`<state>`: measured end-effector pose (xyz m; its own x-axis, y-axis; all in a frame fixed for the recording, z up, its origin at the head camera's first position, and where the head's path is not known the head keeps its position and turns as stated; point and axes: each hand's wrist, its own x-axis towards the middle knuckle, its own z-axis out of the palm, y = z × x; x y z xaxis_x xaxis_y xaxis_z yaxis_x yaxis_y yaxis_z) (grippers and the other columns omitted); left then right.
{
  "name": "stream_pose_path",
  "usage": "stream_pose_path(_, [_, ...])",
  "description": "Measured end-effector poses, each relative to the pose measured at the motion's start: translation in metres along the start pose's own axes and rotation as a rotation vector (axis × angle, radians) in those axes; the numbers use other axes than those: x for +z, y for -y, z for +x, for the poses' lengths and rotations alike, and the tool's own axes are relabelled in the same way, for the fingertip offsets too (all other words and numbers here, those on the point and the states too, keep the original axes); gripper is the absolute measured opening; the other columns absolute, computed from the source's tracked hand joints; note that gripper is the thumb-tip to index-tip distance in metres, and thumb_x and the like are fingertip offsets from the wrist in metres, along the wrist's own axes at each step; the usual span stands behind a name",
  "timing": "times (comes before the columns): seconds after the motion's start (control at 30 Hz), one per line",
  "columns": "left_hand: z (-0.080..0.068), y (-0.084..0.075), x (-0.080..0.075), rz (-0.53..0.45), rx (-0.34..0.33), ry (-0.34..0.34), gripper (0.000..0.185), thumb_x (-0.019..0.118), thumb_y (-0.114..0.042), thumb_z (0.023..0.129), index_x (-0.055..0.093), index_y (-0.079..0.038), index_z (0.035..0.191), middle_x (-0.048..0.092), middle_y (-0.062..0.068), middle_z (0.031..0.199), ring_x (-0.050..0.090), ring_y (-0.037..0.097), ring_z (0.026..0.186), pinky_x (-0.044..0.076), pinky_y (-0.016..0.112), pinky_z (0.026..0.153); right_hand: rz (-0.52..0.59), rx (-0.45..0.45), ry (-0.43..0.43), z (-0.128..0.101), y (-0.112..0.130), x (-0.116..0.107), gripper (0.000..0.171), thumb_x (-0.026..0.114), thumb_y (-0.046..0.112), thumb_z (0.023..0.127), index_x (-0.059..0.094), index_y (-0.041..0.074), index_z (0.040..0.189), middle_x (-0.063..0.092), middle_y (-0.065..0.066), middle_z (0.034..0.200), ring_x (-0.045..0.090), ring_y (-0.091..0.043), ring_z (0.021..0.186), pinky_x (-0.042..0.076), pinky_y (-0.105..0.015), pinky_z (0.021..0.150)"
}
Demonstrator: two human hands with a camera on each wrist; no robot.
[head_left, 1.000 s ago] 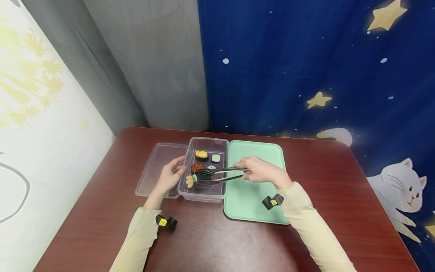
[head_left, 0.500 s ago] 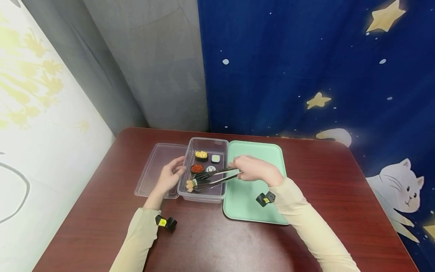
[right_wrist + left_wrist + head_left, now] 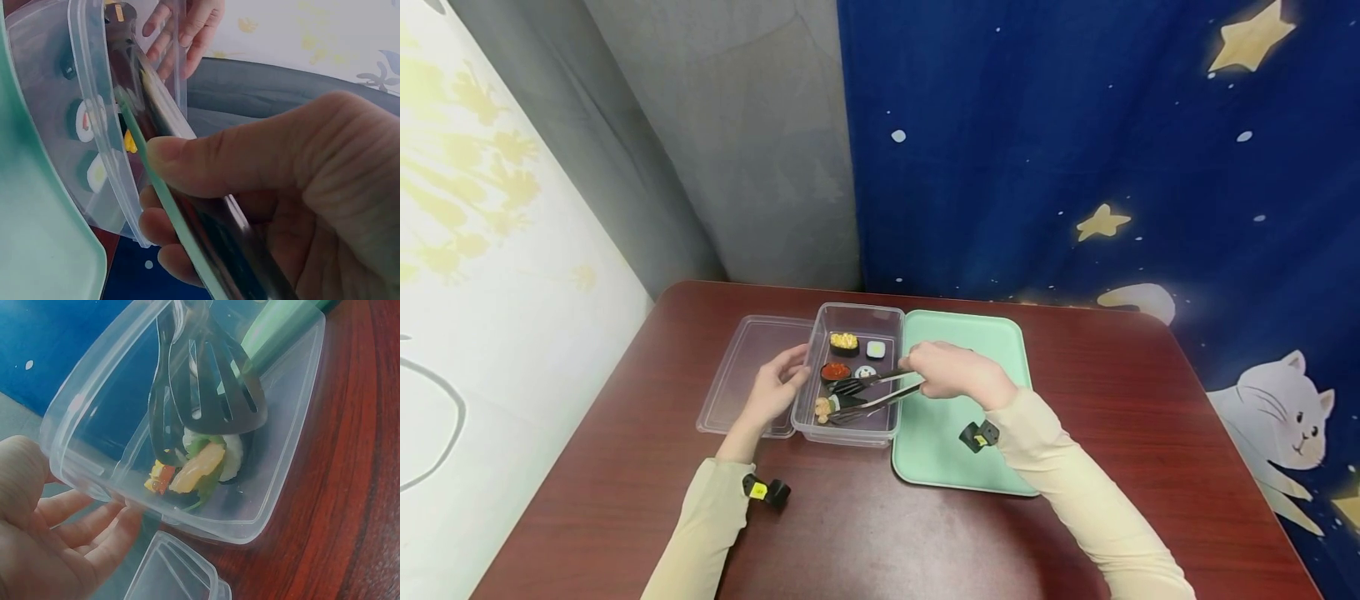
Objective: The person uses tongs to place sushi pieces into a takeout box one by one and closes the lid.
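Now lowering: right hand (image 3: 957, 374) squeezing black tongs (image 3: 874, 392), blades pinched on a sushi piece (image 3: 206, 461) just above the container (image 3: 850, 433) floor. Left hand (image 3: 772, 392), fingers relaxed, steadying its wall. Next, probably: ease pressure, withdraw without dragging.

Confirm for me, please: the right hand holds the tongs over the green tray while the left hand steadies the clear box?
Not quite. The right hand holds the tongs inside the clear box, gripping a sushi piece, not over the green tray. The left hand does steady the box. The head view shows this.
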<state>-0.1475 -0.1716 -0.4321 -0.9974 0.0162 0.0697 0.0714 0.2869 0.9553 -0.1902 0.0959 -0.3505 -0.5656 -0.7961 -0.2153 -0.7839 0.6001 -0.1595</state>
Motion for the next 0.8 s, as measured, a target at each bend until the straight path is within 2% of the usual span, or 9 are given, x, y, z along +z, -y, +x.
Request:
stream_pose_path(0.17, [0.0, 0.001, 0.0, -0.008, -0.013, 0.002, 0.043, 0.053, 0.006, 0.09, 0.043, 0.013, 0.131, 0.051, 0.036, 0.123, 0.054, 0.044, 0.112, 0.046, 0.043, 0.094, 0.027, 0.003, -0.02, -0.011, -0.005, 0.0, 0.024, 0.066, -0.005, 0.072, 0.062, 0.007, 0.092, 0.06, -0.005, 0.082, 0.052, -0.016, 0.073, 0.047, -0.029, 0.065])
stream_pose_path(0.23, [0.0, 0.001, 0.0, -0.006, -0.012, 0.002, 0.043, 0.053, 0.006, 0.09, 0.043, 0.013, 0.131, 0.051, 0.036, 0.123, 0.054, 0.044, 0.111, 0.047, 0.043, 0.094, 0.059, 0.01, -0.036, -0.018, -0.009, 0.001, 0.028, 0.069, -0.002, 0.074, 0.062, 0.005, 0.1, 0.06, -0.005, 0.087, 0.054, -0.016, 0.074, 0.049, -0.028, 0.066])
stream_pose_path(0.37, [0.0, 0.001, 0.0, -0.002, -0.008, 0.001, 0.043, 0.053, 0.007, 0.089, 0.044, 0.013, 0.131, 0.051, 0.036, 0.122, 0.054, 0.044, 0.111, 0.047, 0.042, 0.094, 0.163, 0.001, -0.095, -0.032, -0.022, 0.009, 0.047, 0.07, 0.004, 0.08, 0.055, -0.004, 0.123, 0.059, -0.013, 0.108, 0.062, -0.022, 0.085, 0.052, -0.031, 0.076])
stream_pose_path(0.47, [0.001, 0.001, 0.0, -0.003, -0.007, 0.0, 0.043, 0.053, 0.007, 0.089, 0.044, 0.013, 0.131, 0.051, 0.037, 0.122, 0.054, 0.044, 0.111, 0.047, 0.043, 0.094, 0.23, -0.007, -0.138, -0.042, -0.03, 0.015, 0.055, 0.07, 0.006, 0.082, 0.048, -0.009, 0.13, 0.055, -0.018, 0.121, 0.063, -0.026, 0.094, 0.052, -0.035, 0.083])
stream_pose_path(0.6, [0.001, 0.001, 0.0, -0.006, -0.009, 0.003, 0.043, 0.053, 0.007, 0.089, 0.044, 0.013, 0.131, 0.051, 0.036, 0.123, 0.054, 0.044, 0.111, 0.047, 0.043, 0.093, 0.259, -0.013, -0.212, -0.053, -0.04, 0.024, 0.058, 0.072, 0.009, 0.081, 0.047, -0.008, 0.13, 0.054, -0.017, 0.122, 0.061, -0.023, 0.094, 0.052, -0.036, 0.083])
stream_pose_path(0.8, [0.001, 0.0, 0.0, -0.01, -0.002, 0.004, 0.043, 0.052, 0.008, 0.089, 0.043, 0.014, 0.13, 0.05, 0.037, 0.122, 0.053, 0.046, 0.111, 0.048, 0.042, 0.093, 0.29, -0.002, -0.334, -0.066, -0.048, 0.037, 0.059, 0.073, 0.01, 0.081, 0.047, -0.007, 0.13, 0.056, -0.013, 0.112, 0.055, -0.022, 0.091, 0.05, -0.037, 0.077])
